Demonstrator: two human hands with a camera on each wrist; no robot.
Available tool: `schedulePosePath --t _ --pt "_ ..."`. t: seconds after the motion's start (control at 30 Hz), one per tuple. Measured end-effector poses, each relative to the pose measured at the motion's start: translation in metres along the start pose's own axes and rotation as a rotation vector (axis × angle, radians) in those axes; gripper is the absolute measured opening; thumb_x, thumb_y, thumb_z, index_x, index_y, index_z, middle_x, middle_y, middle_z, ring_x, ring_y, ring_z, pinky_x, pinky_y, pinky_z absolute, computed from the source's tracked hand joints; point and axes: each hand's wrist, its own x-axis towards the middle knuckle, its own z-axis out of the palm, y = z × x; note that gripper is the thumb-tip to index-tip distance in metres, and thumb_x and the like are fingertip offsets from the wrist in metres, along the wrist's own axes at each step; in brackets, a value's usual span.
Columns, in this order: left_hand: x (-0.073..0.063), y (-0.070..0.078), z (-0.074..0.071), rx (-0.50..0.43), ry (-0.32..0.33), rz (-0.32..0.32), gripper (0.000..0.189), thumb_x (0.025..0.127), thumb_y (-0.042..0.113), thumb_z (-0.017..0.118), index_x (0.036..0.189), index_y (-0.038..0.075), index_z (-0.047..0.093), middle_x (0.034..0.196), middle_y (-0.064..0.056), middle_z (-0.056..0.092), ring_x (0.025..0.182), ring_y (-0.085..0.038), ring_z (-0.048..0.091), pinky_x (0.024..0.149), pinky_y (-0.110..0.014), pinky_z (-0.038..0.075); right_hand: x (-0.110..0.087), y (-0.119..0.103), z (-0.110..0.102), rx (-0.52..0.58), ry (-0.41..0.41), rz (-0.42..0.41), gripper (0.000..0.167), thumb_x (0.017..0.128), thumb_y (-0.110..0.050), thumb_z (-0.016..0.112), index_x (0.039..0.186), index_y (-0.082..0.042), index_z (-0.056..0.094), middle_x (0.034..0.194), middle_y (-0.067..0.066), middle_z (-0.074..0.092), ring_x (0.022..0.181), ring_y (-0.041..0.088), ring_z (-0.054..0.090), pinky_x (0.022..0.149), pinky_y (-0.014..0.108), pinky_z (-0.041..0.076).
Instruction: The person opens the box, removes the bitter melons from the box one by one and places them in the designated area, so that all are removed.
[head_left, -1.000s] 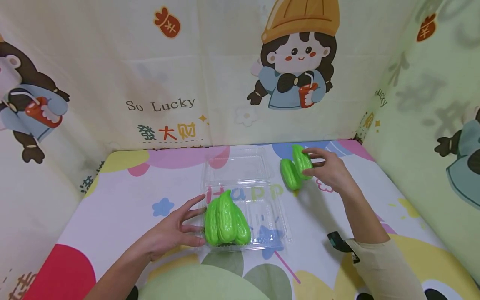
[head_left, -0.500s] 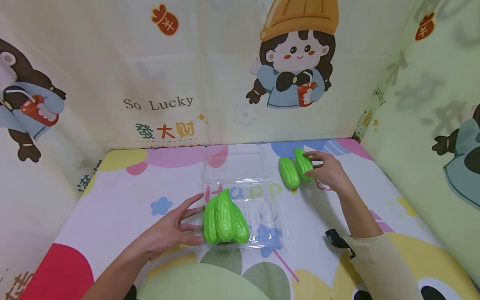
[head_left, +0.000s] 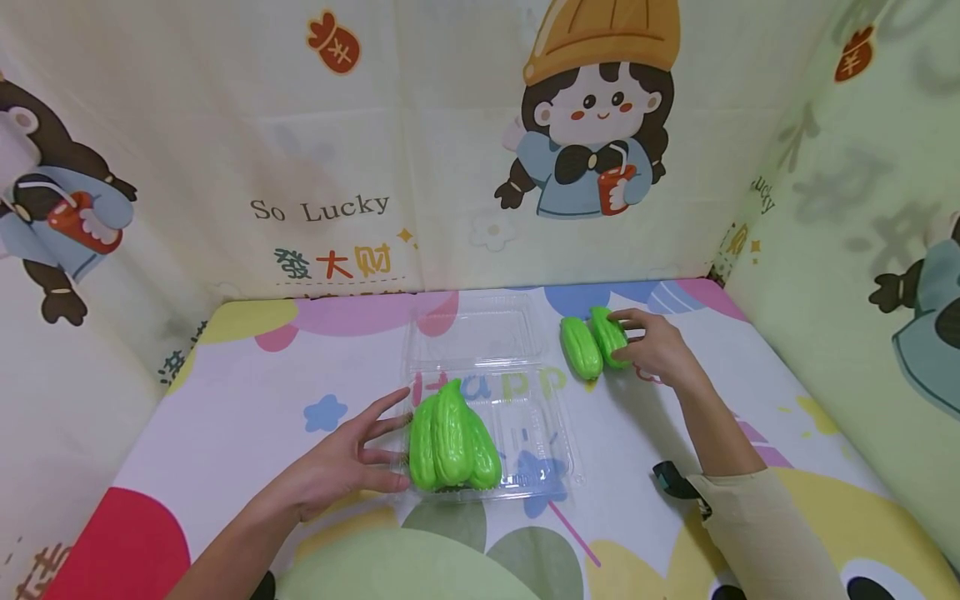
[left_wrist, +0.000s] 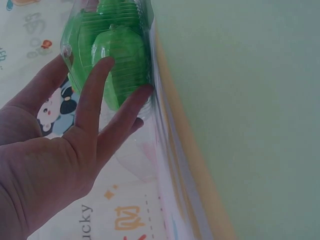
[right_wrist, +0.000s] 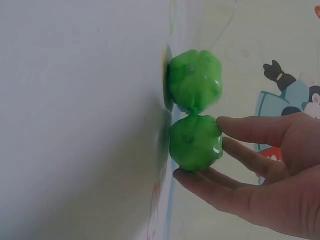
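Observation:
At the far right of the table, my right hand [head_left: 663, 350] holds a glossy green ribbed toy vegetable [head_left: 608, 337] between thumb and fingers. A second toy vegetable [head_left: 581, 348] of the same kind lies close on its left; in the right wrist view the held one [right_wrist: 195, 144] meets the other [right_wrist: 195, 80] end-on. Several more toy vegetables [head_left: 453, 437] are grouped in the left part of a clear plastic box [head_left: 536, 417]. My left hand [head_left: 341, 462] has its fingers spread and fairly straight, fingertips at the box's left wall. In the left wrist view those fingers [left_wrist: 92, 95] overlap the clear wall.
The box's clear lid [head_left: 480, 329] lies folded back toward the rear. A patterned cloth covers the table [head_left: 247, 433], and printed cloth walls [head_left: 450, 150] enclose it behind and at both sides. A dark strap device [head_left: 675, 482] sits by my right sleeve [head_left: 757, 533].
My right hand has brought its toy vegetable slightly nearer to me, so it now lies more level with the second one. The left hand and the box stay in place.

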Motion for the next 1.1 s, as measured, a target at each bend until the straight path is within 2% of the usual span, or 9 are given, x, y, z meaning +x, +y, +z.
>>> schedulePosePath --t 0.23,0.4,0.7,1.1 --pt "0.0002 -0.0016 -0.0003 -0.001 -0.005 0.006 0.113 0.085 0.005 0.085 0.169 0.027 0.013 0.170 -0.026 0.020 0.131 -0.041 0.057 0.092 -0.042 0.059 0.0001 0.0017 0.0027 0.006 -0.036 0.022 0.067 0.090 -0.010 0.076 0.151 -0.008 0.051 0.153 0.028 0.050 0.131 0.047 0.058 0.074 0.030 0.053" --pt "0.0002 -0.0014 -0.0004 -0.001 -0.005 0.003 0.113 0.084 0.005 0.085 0.169 0.027 0.013 0.170 -0.027 0.020 0.131 -0.041 0.057 0.092 -0.042 0.059 -0.0004 0.0020 0.0032 0.026 -0.058 0.034 0.067 0.090 -0.010 0.075 0.152 -0.008 0.049 0.154 0.029 0.048 0.132 0.047 0.056 0.068 0.033 0.053" --pt "-0.0003 -0.0008 -0.0008 0.001 0.001 -0.001 0.113 0.084 0.006 0.086 0.168 0.029 0.014 0.170 -0.026 0.020 0.132 -0.041 0.057 0.092 -0.043 0.059 0.0005 -0.0012 -0.0008 0.024 -0.098 0.031 0.069 0.091 -0.012 0.076 0.153 -0.007 0.047 0.154 0.031 0.046 0.136 0.048 0.053 0.070 0.035 0.055" --pt "-0.0009 0.0004 -0.0005 0.001 -0.001 -0.001 0.113 0.084 0.005 0.086 0.169 0.028 0.013 0.170 -0.026 0.020 0.133 -0.042 0.057 0.092 -0.043 0.059 0.0005 -0.0023 0.0000 -0.001 -0.091 0.042 0.068 0.091 -0.017 0.076 0.153 -0.009 0.048 0.156 0.032 0.043 0.137 0.049 0.051 0.070 0.036 0.057"
